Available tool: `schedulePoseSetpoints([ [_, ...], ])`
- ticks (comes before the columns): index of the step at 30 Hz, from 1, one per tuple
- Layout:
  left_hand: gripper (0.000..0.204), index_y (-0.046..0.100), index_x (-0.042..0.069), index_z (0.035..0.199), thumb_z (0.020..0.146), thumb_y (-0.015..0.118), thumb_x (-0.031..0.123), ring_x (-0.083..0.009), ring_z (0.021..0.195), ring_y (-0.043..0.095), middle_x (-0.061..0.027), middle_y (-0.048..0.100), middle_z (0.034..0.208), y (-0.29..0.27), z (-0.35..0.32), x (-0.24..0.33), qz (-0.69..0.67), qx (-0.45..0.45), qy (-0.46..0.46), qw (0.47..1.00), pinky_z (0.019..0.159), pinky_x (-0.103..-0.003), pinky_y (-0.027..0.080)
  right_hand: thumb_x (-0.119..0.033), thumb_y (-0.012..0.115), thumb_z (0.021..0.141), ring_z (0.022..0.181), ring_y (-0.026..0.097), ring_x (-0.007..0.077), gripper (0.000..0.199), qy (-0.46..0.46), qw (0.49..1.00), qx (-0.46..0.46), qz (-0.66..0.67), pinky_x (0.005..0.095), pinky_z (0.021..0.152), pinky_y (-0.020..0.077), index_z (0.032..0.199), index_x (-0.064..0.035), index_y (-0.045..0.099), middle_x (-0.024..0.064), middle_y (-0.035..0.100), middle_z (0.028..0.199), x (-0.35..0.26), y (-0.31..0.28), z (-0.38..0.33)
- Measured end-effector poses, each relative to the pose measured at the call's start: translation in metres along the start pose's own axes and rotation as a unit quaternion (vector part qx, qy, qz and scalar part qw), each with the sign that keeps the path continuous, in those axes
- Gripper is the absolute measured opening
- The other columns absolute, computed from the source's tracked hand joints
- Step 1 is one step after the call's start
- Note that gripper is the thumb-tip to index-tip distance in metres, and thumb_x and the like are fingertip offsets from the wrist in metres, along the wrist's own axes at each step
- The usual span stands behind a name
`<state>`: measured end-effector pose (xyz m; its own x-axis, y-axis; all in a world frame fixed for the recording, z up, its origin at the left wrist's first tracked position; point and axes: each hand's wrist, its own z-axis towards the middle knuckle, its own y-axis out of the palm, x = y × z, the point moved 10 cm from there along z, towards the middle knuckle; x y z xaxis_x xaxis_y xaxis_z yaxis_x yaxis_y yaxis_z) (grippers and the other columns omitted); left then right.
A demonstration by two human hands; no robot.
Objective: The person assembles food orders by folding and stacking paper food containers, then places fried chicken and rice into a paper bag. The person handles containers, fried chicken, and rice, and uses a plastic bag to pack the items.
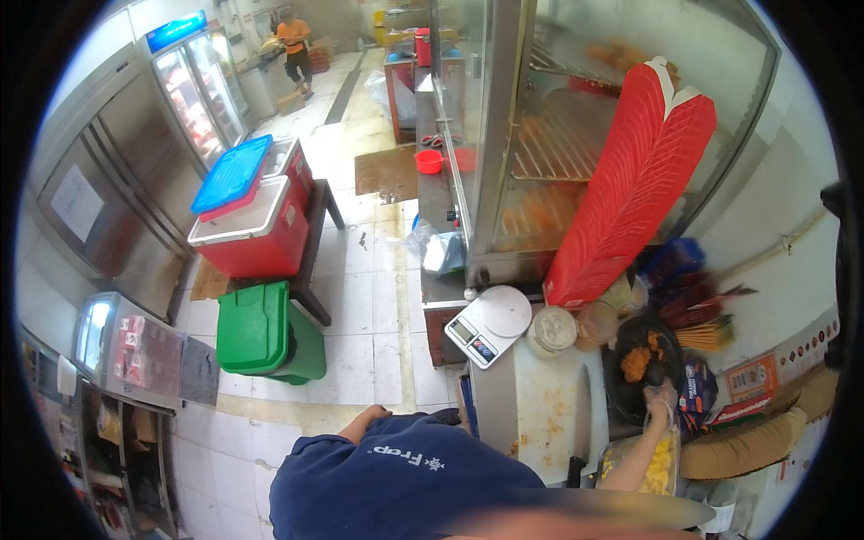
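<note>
My right hand [661, 400], in a clear plastic glove, reaches over a black bowl [619, 396]. Its fingers close around a dark piece I cannot make out, beside a fried chicken piece [635, 364] in the bowl. Below that forearm sits a clear tub of yellow pieces [667, 461]. To the left, a knife [583, 418] with a black handle lies along a stained white cutting board [545, 407]. My left hand [364, 421] shows only in part at the far side of my navy shirt, away from the counter; its fingers are unclear.
A white digital scale [501, 315], a lidded jar [552, 330] and tall stacked red cartons [621, 198] stand behind the board. A glass display cabinet [490, 135] rises beyond. Left are a green bin [256, 333] and red cooler [261, 238]. A person in orange [293, 36] stands far back.
</note>
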<state>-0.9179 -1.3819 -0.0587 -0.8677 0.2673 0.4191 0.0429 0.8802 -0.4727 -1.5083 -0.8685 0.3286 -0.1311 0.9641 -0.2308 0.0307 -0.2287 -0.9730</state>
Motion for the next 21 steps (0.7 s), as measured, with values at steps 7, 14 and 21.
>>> schedulePoseSetpoints([
  [7, 0.057, 0.072, -0.002, 0.100, 0.080, 0.065, 0.051, -0.0369, 0.103, 0.065, -0.0242, 0.068, 0.107, -0.017, 0.025, 0.008, -0.005, 0.031, -0.039, 0.999, 0.088, -0.041, 0.050, -0.021, 0.074, 0.068, 0.095, 0.065, 0.0377, 0.050, 0.045, 0.993, 0.004, 0.110, 0.0430, 0.083, 0.0507, 0.115, -0.0079, 0.063, 0.0188, 0.069, 0.101, 0.027, 0.020, 0.014],
  [14, 0.057, 0.072, -0.001, 0.099, 0.080, 0.063, 0.052, -0.0370, 0.104, 0.064, -0.0247, 0.068, 0.106, -0.024, 0.039, 0.025, 0.060, -0.005, 0.017, 0.998, 0.089, -0.042, 0.050, -0.033, 0.081, 0.064, 0.103, 0.064, 0.0366, 0.062, 0.043, 0.996, 0.033, 0.064, 0.0414, 0.089, 0.0492, 0.118, -0.0087, 0.062, 0.0178, 0.069, 0.105, 0.003, -0.005, -0.010],
  [21, 0.058, 0.071, -0.003, 0.100, 0.081, 0.064, 0.051, -0.0368, 0.102, 0.065, -0.0253, 0.068, 0.106, -0.025, 0.039, 0.021, -0.038, 0.025, -0.008, 0.999, 0.087, -0.042, 0.051, -0.010, 0.079, 0.070, 0.090, 0.065, 0.0264, 0.058, 0.014, 0.959, 0.164, 0.229, 0.0353, 0.082, 0.0504, 0.121, -0.0036, 0.053, 0.0131, 0.069, 0.095, 0.025, 0.003, -0.002],
])
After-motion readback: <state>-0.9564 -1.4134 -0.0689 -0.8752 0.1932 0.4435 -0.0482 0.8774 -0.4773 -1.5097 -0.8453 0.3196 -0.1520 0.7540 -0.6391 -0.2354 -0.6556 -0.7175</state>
